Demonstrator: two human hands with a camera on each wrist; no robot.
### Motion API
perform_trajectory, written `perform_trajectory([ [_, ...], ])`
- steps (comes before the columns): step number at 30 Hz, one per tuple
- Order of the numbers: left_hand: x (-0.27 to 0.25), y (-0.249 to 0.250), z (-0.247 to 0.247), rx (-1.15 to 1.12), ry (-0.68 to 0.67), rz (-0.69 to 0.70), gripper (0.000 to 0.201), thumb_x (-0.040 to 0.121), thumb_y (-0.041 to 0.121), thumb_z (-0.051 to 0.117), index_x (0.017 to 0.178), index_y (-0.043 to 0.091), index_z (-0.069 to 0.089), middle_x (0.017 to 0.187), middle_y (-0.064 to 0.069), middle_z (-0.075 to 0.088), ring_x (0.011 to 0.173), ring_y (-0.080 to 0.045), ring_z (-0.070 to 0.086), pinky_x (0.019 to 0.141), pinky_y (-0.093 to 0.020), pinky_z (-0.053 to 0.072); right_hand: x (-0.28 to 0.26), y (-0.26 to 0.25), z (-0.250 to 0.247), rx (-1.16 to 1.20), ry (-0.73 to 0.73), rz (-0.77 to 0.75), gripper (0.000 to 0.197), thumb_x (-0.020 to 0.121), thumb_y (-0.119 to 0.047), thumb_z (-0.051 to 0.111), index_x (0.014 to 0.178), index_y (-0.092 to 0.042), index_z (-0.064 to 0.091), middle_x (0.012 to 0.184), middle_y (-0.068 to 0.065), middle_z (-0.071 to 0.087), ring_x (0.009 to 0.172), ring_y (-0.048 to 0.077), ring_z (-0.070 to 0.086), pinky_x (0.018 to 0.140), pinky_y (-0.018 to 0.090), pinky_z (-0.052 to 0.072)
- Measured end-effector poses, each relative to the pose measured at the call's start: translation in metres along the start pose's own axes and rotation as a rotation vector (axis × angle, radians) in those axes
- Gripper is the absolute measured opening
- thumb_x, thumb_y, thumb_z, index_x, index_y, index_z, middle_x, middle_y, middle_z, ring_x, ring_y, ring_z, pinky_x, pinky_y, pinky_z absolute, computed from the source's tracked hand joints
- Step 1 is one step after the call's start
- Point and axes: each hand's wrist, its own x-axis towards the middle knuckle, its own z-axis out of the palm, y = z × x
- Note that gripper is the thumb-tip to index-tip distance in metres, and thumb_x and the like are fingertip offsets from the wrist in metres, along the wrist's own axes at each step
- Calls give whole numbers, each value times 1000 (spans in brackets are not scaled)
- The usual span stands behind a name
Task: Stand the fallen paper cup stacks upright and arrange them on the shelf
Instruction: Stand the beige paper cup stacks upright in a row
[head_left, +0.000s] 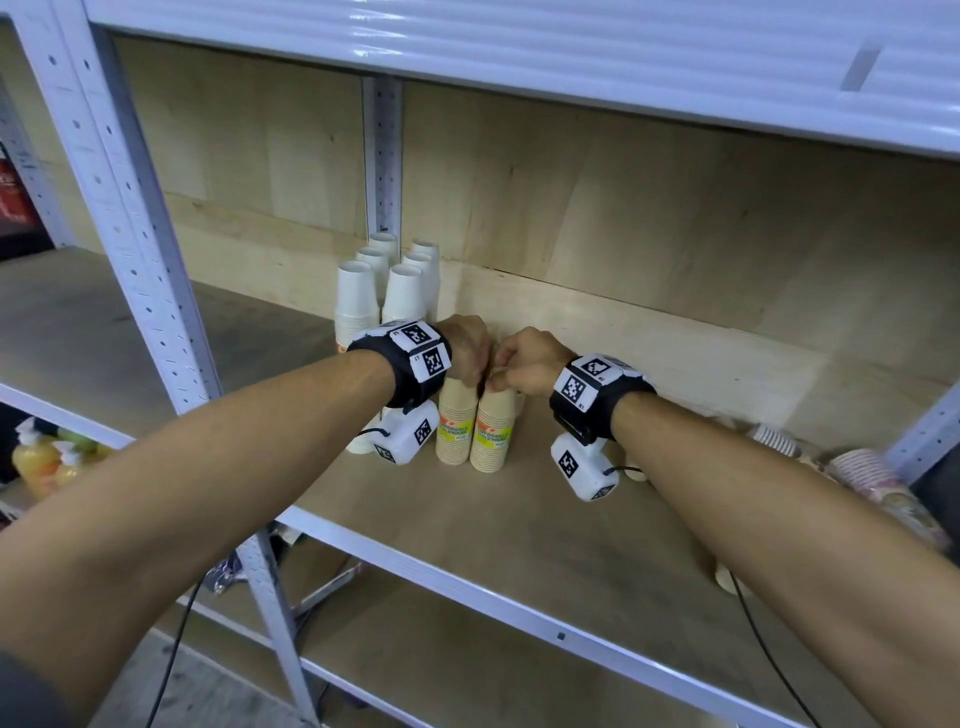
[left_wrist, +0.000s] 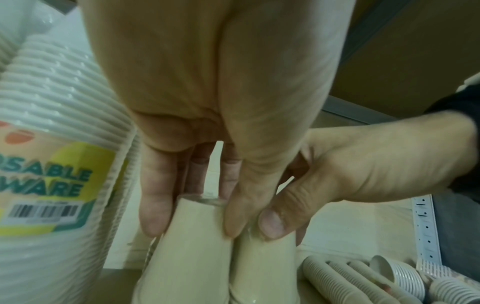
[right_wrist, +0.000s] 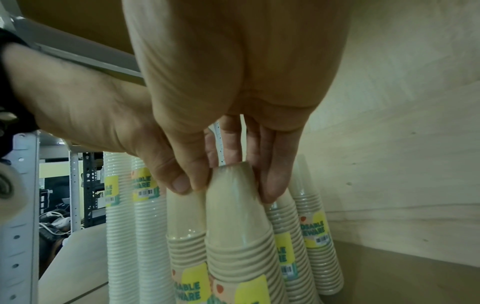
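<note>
Two wrapped beige paper cup stacks stand upright side by side on the wooden shelf (head_left: 519, 545). My left hand (head_left: 470, 364) grips the top of the left beige stack (head_left: 456, 428), with its fingers curled round the top cup (left_wrist: 192, 236). My right hand (head_left: 501, 371) pinches the top of the right beige stack (head_left: 493, 436), seen close up as a tapered stack (right_wrist: 233, 216). The two hands touch each other. More beige stacks (right_wrist: 311, 236) stand just behind. Fallen stacks (left_wrist: 350, 281) lie on the shelf to the right.
Several white cup stacks (head_left: 400, 291) stand upright at the back by the shelf post (head_left: 383, 156). Fallen ribbed and patterned stacks (head_left: 862, 467) lie at the right end. Bare board shows in front of the beige stacks. The upper shelf edge (head_left: 519, 57) hangs overhead.
</note>
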Motion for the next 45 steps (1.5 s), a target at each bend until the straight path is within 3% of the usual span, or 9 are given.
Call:
perform_trajectory([
  [6,4,0,-5,-3,9,17,27,87,7,65,113,2,69,116,-14,68,100,-23,64,80,-31,52,-2,4,-9,9,48,9,28,71,-32,83,92,-18,71,96,-1,69,90,17,65,81,33,55],
  [9,7,4,-12,32,32,31,27,88,11,65,115,5,68,117,-11,67,103,-23,64,81,-32,54,-6,10,-22,-8,77,18,36,67,-44,84,92,-22,68,87,-8,63,84,14,62,73,27,50],
  [18,34,59,-23,-96,88,198,32,85,25,73,116,22,63,110,3,53,90,-16,53,56,-22,37,-44,68,-78,-114,205,207,33,72,-39,79,97,-22,68,98,0,66,91,20,64,77,30,51],
  [23,51,107,2,-123,78,328,51,87,34,70,133,22,51,120,0,54,97,-16,50,77,-27,41,-85,112,-95,-132,230,377,36,75,-36,78,105,-19,67,102,-1,61,90,18,58,70,25,43],
  [29,72,150,54,-235,18,391,68,85,37,70,144,22,39,130,-6,55,113,-24,56,80,-28,42,-136,162,-85,-129,209,551,44,77,-38,75,114,-18,62,110,-2,57,102,20,57,79,28,48],
  [32,82,160,83,-291,-9,382,75,81,36,73,145,21,37,130,-8,57,112,-25,58,82,-29,45,-157,185,-69,-103,215,632,57,71,-43,78,120,-20,59,120,1,58,110,23,57,79,27,42],
  [39,97,166,137,-348,-1,284,78,84,38,72,147,15,33,136,-9,54,122,-27,54,96,-35,46,-193,205,-29,-116,272,773,82,68,-51,76,136,-16,47,131,7,55,114,26,56,88,33,50],
  [42,101,168,151,-391,-50,247,78,87,36,70,149,11,30,144,-10,47,128,-28,49,103,-37,43,-198,205,-15,-88,326,799,84,68,-52,74,138,-17,45,135,8,52,116,28,56,92,37,51],
  [45,104,168,161,-355,-17,229,74,83,42,71,142,11,40,142,-10,48,126,-29,49,103,-42,44,-201,204,-5,-91,361,822,82,71,-48,75,139,-15,43,137,11,50,122,31,52,97,40,48],
])
